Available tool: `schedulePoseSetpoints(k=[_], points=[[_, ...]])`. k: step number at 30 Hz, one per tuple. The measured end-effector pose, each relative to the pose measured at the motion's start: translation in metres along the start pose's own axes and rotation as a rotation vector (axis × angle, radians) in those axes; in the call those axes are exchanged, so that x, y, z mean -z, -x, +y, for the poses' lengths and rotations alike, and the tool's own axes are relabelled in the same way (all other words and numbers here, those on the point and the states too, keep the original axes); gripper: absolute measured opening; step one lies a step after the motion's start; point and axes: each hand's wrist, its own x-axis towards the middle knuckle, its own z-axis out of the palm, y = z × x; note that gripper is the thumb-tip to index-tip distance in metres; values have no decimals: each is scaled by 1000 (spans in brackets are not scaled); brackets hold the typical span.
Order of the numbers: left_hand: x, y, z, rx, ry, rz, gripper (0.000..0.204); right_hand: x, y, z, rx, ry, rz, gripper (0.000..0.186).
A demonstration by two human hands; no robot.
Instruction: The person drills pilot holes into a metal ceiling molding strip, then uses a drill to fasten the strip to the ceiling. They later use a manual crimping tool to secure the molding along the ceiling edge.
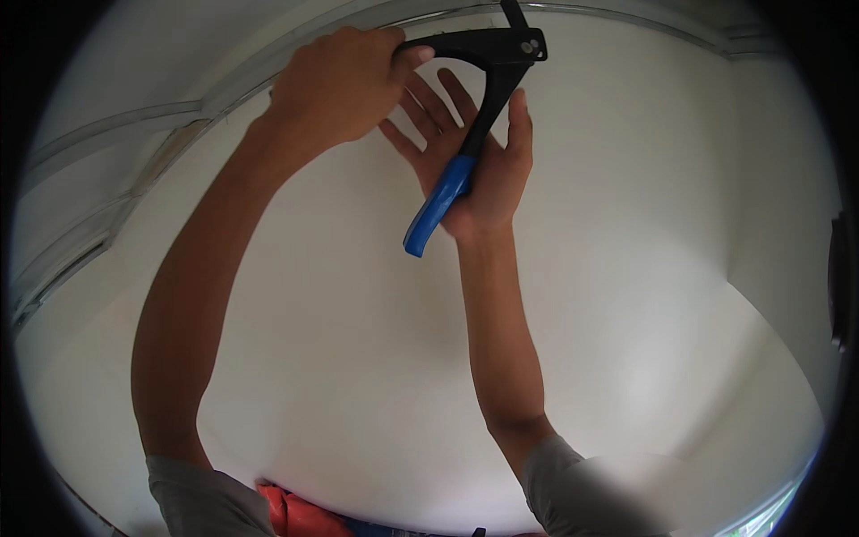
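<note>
High in the head view, a hand riveter (pixel 498 72) with a black metal body and a blue grip is raised close to the metal framing where wall meets ceiling. My left hand (pixel 340 85) is closed around its black arm at the upper left. Behind the other handle, my right hand (pixel 488 170) is spread with the palm facing me. The blue handle (pixel 438 206) slants across that palm, but the fingers are not wrapped round it. What the riveter's nose touches is hard to make out.
A pale wall (pixel 358 313) fills most of the view. Grey metal ceiling framing (pixel 116 121) runs along the upper left and top. Something red (pixel 304 515) lies low in front of me, beside dark blue material. A dark object (pixel 839 282) sticks in at the right edge.
</note>
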Motion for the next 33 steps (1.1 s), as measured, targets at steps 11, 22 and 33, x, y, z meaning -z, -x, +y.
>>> schedulePoseSetpoints(k=[11, 22, 33], points=[[-29, 26, 2, -96, 77, 83, 105, 37, -52, 20, 123, -150, -123, 53], [-68, 61, -36, -130, -342, -10, 117, 64, -65, 49, 263, -47, -55, 55], [-93, 32, -48, -170, -146, -156, 70, 108, -88, 62, 301, -81, 186, 39]])
